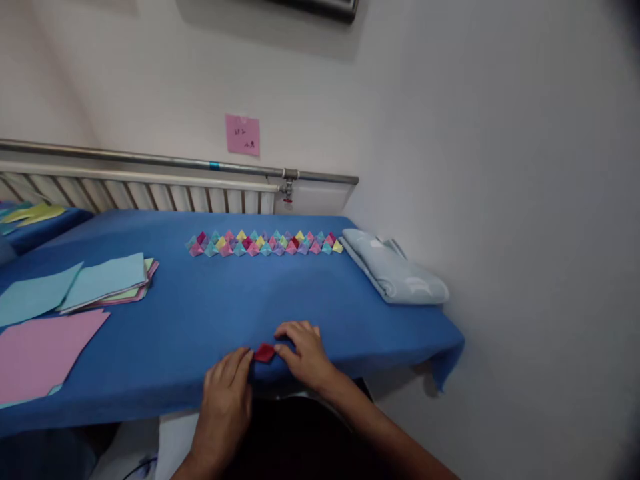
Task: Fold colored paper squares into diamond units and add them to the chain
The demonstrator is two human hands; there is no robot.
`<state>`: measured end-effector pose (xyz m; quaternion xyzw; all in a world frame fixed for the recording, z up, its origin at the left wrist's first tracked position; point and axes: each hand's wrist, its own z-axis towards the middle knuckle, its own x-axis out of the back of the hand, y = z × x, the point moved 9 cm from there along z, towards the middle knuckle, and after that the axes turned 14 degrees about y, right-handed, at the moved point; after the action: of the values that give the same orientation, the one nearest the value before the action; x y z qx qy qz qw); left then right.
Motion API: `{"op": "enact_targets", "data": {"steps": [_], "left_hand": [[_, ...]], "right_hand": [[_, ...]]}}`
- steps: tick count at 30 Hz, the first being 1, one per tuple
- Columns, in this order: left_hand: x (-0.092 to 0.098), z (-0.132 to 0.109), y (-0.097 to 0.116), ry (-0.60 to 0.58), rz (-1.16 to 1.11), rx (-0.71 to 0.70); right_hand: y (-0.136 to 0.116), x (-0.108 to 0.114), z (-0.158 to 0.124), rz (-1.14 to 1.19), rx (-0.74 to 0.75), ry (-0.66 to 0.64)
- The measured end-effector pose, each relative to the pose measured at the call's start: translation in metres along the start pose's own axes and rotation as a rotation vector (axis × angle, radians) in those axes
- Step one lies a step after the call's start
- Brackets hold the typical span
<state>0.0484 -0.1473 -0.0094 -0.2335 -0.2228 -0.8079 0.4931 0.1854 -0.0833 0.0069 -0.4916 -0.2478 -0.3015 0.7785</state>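
Where a red folded paper (265,353) is laid on a blue cloth (210,313), its 9 o'clock corner is touched by the left hand (225,393), pointed towards 1; whether it is pinched cannot be told. The right hand (307,357) is angled towards 10, thumb set at the 3 o'clock corner, forefinger parted. Farther out, folded pieces (253,249) are rowed at 12, a blanket (393,267) at 2, pink sheets (47,353) at 9.

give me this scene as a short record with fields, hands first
left hand: fingertips at left end of red folded paper
right hand: thumb at its right end
table cover: blue cloth
toward back: rows of small colored folded papers
left side: pink paper, light blue sheets
right side: folded blanket
wall: pink note
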Motion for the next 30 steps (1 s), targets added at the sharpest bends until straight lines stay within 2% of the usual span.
{"op": "enact_targets", "data": {"steps": [5,11,14,17,19,24,26,30], "left_hand": [[0.006,0.003,-0.009,0.004,-0.17,0.124],[0.012,0.016,-0.013,0.004,-0.283,0.184],[0.008,0.026,-0.013,-0.038,-0.296,0.175],[-0.004,0.031,-0.01,-0.127,-0.288,0.152],[-0.01,0.035,-0.01,-0.158,-0.316,0.16],[-0.023,0.061,-0.024,-0.127,-0.529,0.343],[-0.039,0.074,-0.031,-0.177,-0.626,0.453],[-0.083,0.098,-0.04,-0.371,-0.788,0.634]], "right_hand": [[-0.008,-0.001,-0.006,0.096,0.018,-0.081],[-0.008,0.003,-0.005,0.113,-0.032,-0.003],[-0.013,-0.004,-0.003,0.077,0.008,-0.054],[-0.02,-0.014,-0.002,0.045,0.084,-0.125],[-0.02,-0.016,0.0,0.07,0.083,-0.126],[-0.007,-0.003,0.02,0.319,-0.058,0.015],[0.002,0.001,0.033,0.376,-0.117,0.041],[0.021,0.007,0.064,0.357,-0.144,0.061]]}}
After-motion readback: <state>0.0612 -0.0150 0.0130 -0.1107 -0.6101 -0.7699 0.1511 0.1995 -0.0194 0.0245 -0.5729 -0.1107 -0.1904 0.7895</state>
